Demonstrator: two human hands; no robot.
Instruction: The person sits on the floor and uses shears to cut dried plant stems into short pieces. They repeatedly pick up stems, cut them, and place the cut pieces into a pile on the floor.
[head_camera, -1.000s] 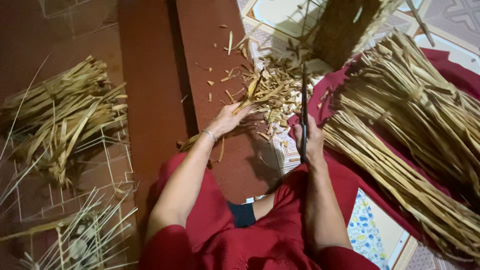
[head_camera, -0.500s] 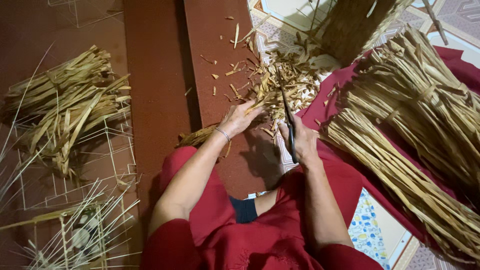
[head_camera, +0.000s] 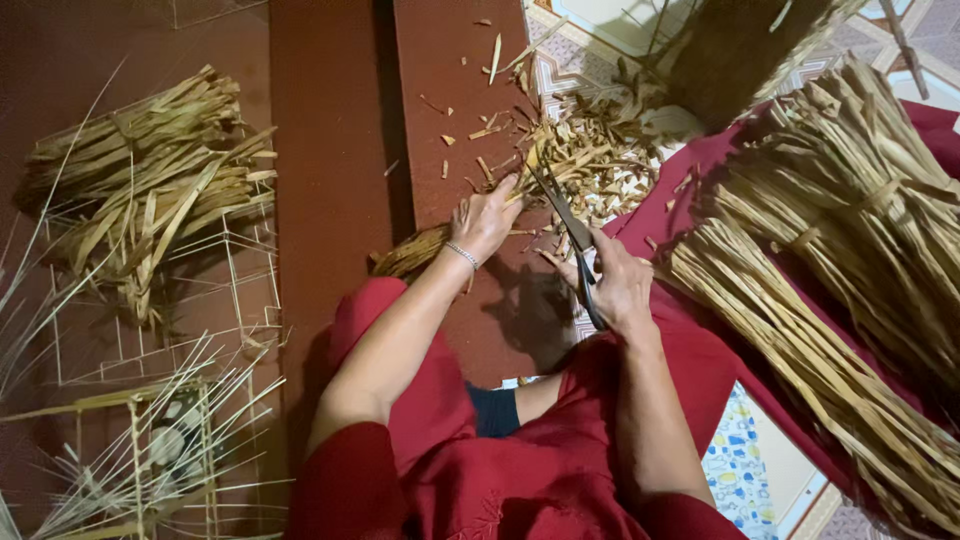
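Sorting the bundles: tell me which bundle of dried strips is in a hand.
The small bundle gripped by the left hand, beside the scissors. The floor bundle and big right bundles lie untouched.

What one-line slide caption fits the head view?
Left hand holds a bundle of dried strips while right hand works scissors above scattered offcuts.

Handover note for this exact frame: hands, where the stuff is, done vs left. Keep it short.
Left hand: grips a small bundle of dried strips, its ends at the blades.
Right hand: holds the scissors, blades pointing into the strip ends.
Done: a pile of cut scraps lies ahead of the hands; a heap of cut strips sits far left on the floor.
Left: two large tied bundles on the red cloth at the right look untrimmed.
Thin stick frames lie lower left.
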